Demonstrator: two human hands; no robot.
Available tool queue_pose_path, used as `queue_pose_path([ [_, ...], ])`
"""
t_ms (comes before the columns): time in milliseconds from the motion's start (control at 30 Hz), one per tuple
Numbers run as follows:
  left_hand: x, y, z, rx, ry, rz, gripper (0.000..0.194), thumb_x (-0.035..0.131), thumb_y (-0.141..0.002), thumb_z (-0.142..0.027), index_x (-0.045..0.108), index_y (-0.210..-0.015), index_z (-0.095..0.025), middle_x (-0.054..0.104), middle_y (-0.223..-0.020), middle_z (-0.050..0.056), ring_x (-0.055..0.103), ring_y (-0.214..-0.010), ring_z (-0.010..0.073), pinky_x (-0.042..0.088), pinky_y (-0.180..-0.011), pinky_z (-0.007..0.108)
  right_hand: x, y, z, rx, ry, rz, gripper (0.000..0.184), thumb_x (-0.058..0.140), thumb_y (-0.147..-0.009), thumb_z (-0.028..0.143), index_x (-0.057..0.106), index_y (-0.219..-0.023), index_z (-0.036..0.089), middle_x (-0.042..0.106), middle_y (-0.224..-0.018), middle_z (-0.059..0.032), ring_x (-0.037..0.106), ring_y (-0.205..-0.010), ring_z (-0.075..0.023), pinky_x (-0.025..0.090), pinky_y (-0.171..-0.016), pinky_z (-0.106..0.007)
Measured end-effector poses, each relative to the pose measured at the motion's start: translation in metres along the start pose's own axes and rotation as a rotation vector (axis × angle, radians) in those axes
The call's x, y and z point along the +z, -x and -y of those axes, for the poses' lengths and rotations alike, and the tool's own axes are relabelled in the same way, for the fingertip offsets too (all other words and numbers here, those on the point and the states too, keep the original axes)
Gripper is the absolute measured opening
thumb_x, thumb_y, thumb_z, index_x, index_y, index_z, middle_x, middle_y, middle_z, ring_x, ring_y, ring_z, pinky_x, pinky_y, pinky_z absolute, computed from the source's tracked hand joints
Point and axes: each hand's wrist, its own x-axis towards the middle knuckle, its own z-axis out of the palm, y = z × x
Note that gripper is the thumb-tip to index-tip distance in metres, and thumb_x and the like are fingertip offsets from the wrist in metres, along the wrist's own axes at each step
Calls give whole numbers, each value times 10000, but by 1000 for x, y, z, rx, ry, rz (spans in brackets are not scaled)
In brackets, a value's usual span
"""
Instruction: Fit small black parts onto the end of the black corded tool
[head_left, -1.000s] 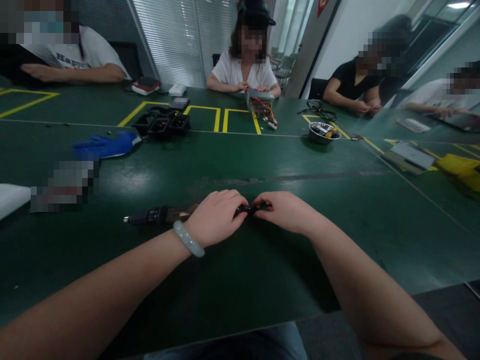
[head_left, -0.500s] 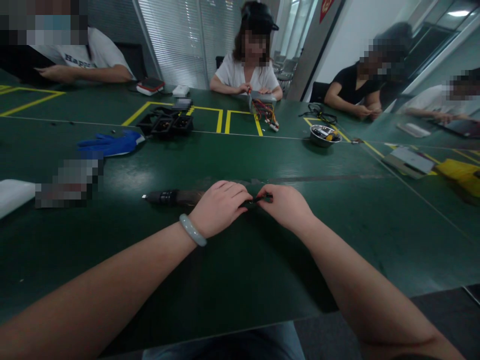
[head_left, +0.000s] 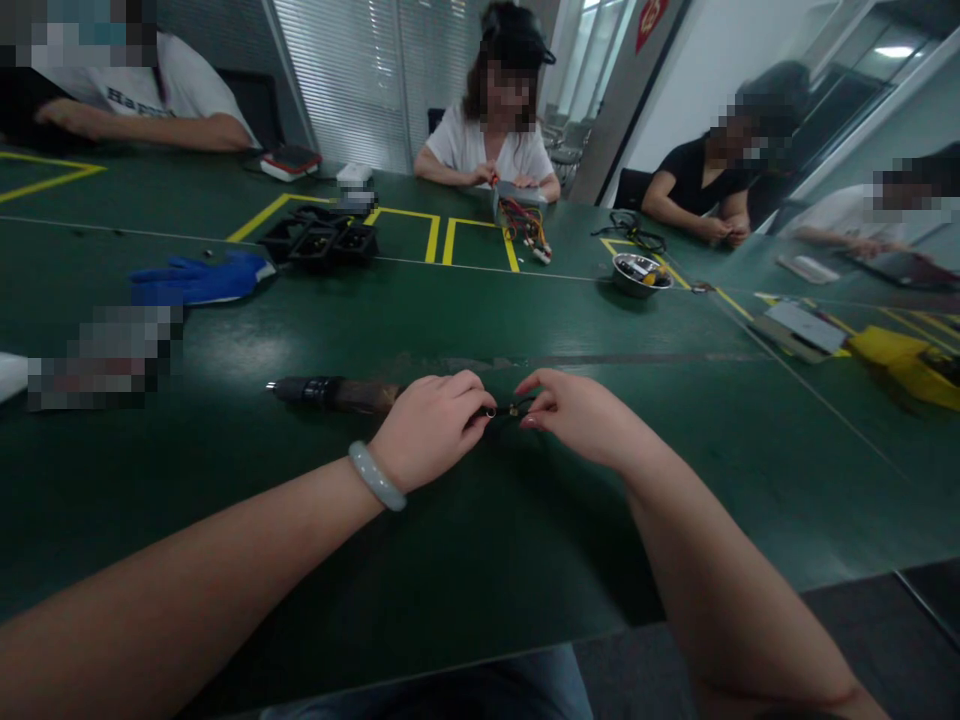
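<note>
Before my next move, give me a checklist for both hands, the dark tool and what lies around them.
1. Left hand closed on the small dark piece: ok.
2. Right hand gripping that piece: cannot tell; the fingers hide the contact.
3. Dark tool with its silver tip pointing away from both hands: ok.
4. Small dark piece joined to the tool: cannot tell; the left hand covers that end.
5. Blue glove apart from the tool: ok.

Dim room; a ceiling light (head_left: 894, 51) glows upper right; pale glare on the table (head_left: 450, 520); edges stretch, softly blurred.
</note>
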Motion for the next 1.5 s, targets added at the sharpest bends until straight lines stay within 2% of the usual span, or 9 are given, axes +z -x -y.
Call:
queue_pose_path([
  [133, 2, -1, 2, -16, 30, -19, 142, 561, -863, -245, 636, -975, -199, 607, -1006, 28, 589, -859, 187, 445, -748, 354, 9, 2, 6, 0, 71, -100, 99, 650, -815, 224, 671, -911, 236, 696, -809, 15, 630, -757, -134, 414, -664, -243],
  [400, 5, -2, 4, -35, 45, -38, 117, 584, -851, -262, 632, -931, -190, 615, -973, 29, 582, -827, 187, 432, -727, 348, 23, -6, 8, -51, 88, -236, 41, 647, -799, 236, 677, -791, 263, 669, -723, 48, 579, -667, -125, 351, -577, -243],
  [1067, 5, -2, 4, -18, 36, -62, 82, 627, -828, -250, 643, -879, -188, 624, -935, 19, 593, -831, 179, 444, -714, 331, 26, -3, 16, -71, 57, -236, 47, 633, -806, 259, 680, -807, 261, 662, -713, 42, 566, -647, -125, 342, -569, -236],
  [1300, 6, -1, 3, -8, 12, -68, 79, 631, -827, -262, 650, -843, -187, 619, -901, 21, 590, -814, 182, 443, -699, 329, 32, 0, 24, -76, 55, -318, 82, 592, -831, 215, 668, -823, 246, 668, -743, 32, 578, -669, -125, 356, -600, -239],
  [1400, 6, -2, 3, -7, 8, -77, 80, 628, -828, -257, 651, -839, -182, 618, -891, 24, 587, -813, 179, 445, -706, 325, 36, -2, 23, -51, 7, -354, 85, 587, -828, 209, 664, -804, 236, 666, -741, 27, 581, -676, -124, 366, -608, -238],
  [1500, 5, -2, 3, -12, 8, -71, 79, 612, -839, -248, 650, -852, -180, 615, -885, 23, 585, -814, 175, 445, -711, 325, 39, -8, 19, -18, -105, -327, 84, 586, -824, 225, 661, -788, 229, 668, -749, 24, 585, -676, -122, 374, -596, -231],
])
